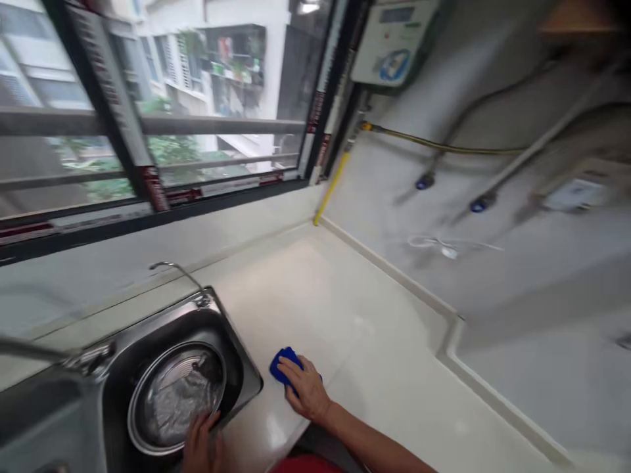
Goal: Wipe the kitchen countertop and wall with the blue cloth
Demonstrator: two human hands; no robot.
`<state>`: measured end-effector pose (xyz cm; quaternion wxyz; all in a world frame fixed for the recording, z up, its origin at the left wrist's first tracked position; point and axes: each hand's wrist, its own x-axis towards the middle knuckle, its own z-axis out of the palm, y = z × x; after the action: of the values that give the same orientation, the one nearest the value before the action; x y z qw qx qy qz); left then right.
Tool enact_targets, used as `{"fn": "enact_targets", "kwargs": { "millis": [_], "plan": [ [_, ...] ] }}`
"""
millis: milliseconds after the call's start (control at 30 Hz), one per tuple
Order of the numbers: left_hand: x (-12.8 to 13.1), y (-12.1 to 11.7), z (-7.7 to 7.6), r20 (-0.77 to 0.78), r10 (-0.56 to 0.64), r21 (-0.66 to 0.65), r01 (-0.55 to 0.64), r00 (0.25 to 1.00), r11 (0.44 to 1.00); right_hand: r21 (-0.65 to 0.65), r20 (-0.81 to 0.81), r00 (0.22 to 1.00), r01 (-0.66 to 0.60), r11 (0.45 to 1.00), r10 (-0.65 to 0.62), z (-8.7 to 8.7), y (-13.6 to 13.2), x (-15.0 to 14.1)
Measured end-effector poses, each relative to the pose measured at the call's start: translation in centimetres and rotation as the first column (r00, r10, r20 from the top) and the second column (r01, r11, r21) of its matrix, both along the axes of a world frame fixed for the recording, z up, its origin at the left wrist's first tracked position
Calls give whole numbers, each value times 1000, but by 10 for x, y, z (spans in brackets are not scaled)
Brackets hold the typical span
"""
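Note:
My right hand (306, 387) lies on a blue cloth (282, 363) and presses it onto the white countertop (345, 309), just right of the sink. Its fingers are curled over the cloth. My left hand (201, 447) rests at the near rim of a steel bowl (172, 397) that sits in the steel sink (123, 355); its fingertips touch the bowl's edge. The bowl looks wet inside.
A thin tap (175, 268) rises behind the sink. A large window (148, 118) runs along the back. On the right wall hang a water heater (392, 43), a yellow hose (444, 146) and pipes with blue valves (477, 205). The counter steps up at the right.

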<state>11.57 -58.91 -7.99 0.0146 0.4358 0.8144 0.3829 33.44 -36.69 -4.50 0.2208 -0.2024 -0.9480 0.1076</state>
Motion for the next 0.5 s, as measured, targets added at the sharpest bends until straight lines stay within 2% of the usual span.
{"fn": "enact_targets", "kwargs": {
  "millis": [67,133,233,300,400,500],
  "plan": [
    [-6,38,12,27,-156,37,155,987,987,0,-3,994,110,994,-110,0,3,25],
    [-11,81,25,13,-311,40,310,950,950,10,-18,953,303,953,-303,0,10,56],
    [-19,148,47,-35,-443,-39,442,896,896,26,-5,800,600,799,-600,1,20,118],
    [-25,190,61,-69,-432,-155,418,899,895,52,30,671,739,672,-740,1,16,164],
    [-32,242,78,-121,-355,-287,309,927,907,124,57,462,876,466,-885,-5,-6,222],
    [-32,274,83,-119,-303,-346,247,946,905,177,45,300,937,303,-953,-12,-35,250]
  ]
}}
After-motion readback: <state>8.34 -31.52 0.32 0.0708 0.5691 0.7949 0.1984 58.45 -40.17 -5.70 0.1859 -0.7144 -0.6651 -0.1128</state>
